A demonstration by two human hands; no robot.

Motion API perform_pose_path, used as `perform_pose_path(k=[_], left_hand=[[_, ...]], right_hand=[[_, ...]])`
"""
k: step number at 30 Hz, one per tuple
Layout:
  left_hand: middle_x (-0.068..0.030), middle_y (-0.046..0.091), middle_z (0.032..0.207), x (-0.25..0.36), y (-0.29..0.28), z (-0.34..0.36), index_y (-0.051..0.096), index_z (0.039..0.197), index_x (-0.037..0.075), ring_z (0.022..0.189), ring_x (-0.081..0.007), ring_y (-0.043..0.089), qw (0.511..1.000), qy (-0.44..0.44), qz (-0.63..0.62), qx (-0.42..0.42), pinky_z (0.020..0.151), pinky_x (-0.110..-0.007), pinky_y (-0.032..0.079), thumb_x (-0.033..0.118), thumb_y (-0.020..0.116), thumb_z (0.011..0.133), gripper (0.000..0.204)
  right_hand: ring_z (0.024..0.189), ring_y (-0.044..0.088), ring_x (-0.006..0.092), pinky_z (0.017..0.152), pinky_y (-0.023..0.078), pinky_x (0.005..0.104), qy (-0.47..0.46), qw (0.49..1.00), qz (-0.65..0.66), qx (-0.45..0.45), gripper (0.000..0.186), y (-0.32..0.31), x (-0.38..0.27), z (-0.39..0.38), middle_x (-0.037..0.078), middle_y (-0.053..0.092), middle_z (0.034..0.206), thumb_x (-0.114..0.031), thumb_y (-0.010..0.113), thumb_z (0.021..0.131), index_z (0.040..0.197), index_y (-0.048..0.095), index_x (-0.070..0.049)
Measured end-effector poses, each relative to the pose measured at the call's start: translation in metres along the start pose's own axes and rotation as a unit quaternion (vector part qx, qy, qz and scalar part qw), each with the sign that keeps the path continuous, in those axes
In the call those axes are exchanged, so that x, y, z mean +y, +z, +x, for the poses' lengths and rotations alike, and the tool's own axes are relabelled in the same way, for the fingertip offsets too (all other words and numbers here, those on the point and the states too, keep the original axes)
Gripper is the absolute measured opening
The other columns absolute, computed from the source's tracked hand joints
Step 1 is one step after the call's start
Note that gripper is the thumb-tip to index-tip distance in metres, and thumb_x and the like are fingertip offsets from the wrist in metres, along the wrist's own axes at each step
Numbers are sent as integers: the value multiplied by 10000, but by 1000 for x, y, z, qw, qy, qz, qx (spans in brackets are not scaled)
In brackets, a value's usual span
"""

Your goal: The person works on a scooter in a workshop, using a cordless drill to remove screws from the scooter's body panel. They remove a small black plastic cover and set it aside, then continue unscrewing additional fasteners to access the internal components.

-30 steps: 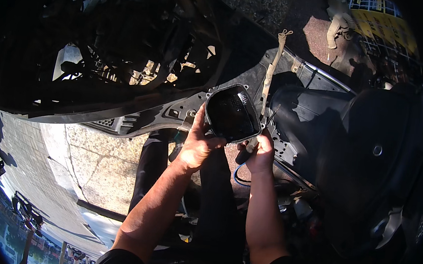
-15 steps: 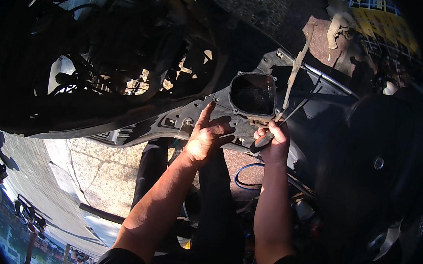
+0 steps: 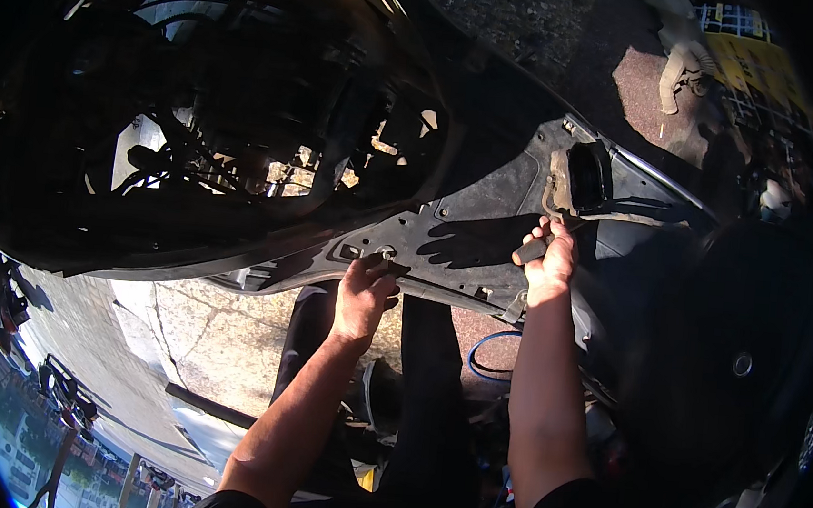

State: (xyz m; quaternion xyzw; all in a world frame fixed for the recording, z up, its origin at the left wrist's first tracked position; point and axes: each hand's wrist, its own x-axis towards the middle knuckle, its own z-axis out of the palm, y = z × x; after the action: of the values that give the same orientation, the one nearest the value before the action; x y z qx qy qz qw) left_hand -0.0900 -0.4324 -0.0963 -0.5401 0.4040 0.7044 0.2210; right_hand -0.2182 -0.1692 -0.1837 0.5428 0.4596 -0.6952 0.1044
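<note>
My right hand (image 3: 551, 258) is closed round the dark handle of a tool that looks like a screwdriver (image 3: 529, 251). A long greyish strip (image 3: 634, 218) runs rightward from beside its fingers. Just above stands a dark box-shaped part (image 3: 586, 176), tilted on edge, with a pale, dirty side. Both lie over a black vehicle floor panel (image 3: 488, 189). My left hand (image 3: 365, 294) is at the panel's near edge, fingers bent close to a small metal bracket (image 3: 386, 251). Its fingertips are in shadow, so what they pinch is unclear.
A large dark vehicle body (image 3: 265, 229) with open gaps fills the left. At right is a broad dark smooth part (image 3: 708, 306). A blue cable loop (image 3: 494, 356) hangs below the panel. A ribbed beige hose (image 3: 673, 79) lies at the far right.
The box-shaped part has gone from lying open-side up to tilted, farther right. My right hand moved slightly up and right with the tool. My left hand drew back, its pointing finger now bent.
</note>
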Motion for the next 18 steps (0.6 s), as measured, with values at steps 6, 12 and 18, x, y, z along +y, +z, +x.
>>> perform_pose_path(k=[6,12,18], left_hand=[[-114,654,1025,2,-7,-7,461,1263,-32,806,-136,577,998,24,-29,46,674,-259,467,68,584,864,430],[-98,640,975,-3,-21,-14,492,1234,-34,758,-99,550,998,53,-16,40,626,-229,436,45,580,873,380],[-118,635,1005,-21,-29,-25,487,1223,-63,814,-130,589,999,35,-26,17,719,-264,492,40,567,888,360]], right_hand=[[557,497,122,496,449,275,-19,997,-71,14,101,-7,30,-66,27,551,786,-141,597,933,1019,570,-94],[516,501,52,454,422,209,-121,939,-262,-187,74,62,54,-104,-20,553,644,-67,683,872,890,618,-37],[553,528,55,490,438,225,-251,874,-342,-238,128,194,79,-50,-11,612,699,-28,665,810,936,671,-11]])
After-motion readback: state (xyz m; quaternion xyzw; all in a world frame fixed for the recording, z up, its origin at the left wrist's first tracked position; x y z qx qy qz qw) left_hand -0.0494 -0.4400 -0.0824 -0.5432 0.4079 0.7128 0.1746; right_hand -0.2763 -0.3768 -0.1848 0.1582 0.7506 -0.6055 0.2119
